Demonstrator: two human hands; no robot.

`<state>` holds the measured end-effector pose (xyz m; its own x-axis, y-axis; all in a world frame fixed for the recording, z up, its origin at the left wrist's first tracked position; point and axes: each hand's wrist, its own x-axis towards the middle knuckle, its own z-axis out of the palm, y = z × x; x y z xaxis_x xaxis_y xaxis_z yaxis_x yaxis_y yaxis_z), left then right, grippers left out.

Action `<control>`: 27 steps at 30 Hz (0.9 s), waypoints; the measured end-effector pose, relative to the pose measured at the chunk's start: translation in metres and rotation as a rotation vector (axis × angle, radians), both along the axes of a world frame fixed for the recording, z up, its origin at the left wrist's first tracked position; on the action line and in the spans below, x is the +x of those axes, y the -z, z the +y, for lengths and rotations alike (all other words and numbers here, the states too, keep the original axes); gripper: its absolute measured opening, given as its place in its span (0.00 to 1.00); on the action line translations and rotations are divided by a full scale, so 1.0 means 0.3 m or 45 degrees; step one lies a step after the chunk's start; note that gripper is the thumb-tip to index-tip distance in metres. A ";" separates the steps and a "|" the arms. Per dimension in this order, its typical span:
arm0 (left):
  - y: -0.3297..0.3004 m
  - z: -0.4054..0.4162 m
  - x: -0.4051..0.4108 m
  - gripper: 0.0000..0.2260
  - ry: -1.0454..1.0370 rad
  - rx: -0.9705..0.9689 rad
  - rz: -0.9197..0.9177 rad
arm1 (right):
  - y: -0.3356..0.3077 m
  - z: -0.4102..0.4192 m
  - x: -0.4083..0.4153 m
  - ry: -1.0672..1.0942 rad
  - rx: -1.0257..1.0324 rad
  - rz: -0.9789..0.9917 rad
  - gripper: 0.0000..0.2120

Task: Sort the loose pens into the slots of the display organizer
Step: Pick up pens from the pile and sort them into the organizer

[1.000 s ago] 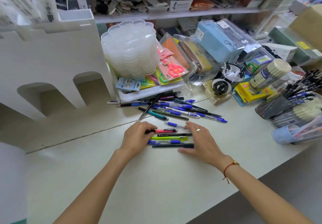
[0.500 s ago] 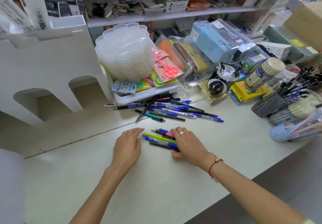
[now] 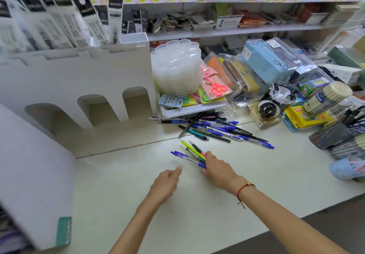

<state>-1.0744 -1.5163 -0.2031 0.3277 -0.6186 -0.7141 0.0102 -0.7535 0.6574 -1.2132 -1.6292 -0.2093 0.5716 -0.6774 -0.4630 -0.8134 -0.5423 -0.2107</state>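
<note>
My right hand point(image 3: 216, 169) grips a fanned bunch of pens point(image 3: 192, 154); left hand point(image 3: 167, 179) open just beside their tips. Loose fan, so one could slip. Organizer point(image 3: 79, 80) well beyond my left.

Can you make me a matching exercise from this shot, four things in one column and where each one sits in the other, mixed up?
Things
1. small bunch of mixed pens
2. stack of clear scalloped plastic trays
3. large loose pile of blue and black pens
4. pink plastic scissors in a pack

Places
A. leaning against the right of the tray stack
B. under the right hand
C. on the counter below the white tray
D. right of the white arched organizer

Pairs: 1-B, 2-D, 3-C, 4-A
</note>
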 end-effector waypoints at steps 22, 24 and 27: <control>-0.322 0.367 0.091 0.09 -1.132 -0.628 0.976 | -0.471 0.446 0.116 -0.265 0.464 -0.710 0.20; -0.393 0.427 0.101 0.08 -1.175 -0.711 0.970 | -0.504 0.542 0.143 -0.064 0.447 -0.899 0.16; -0.516 0.546 0.113 0.10 -1.129 -0.812 0.928 | -0.558 0.709 0.210 0.158 0.302 -1.181 0.12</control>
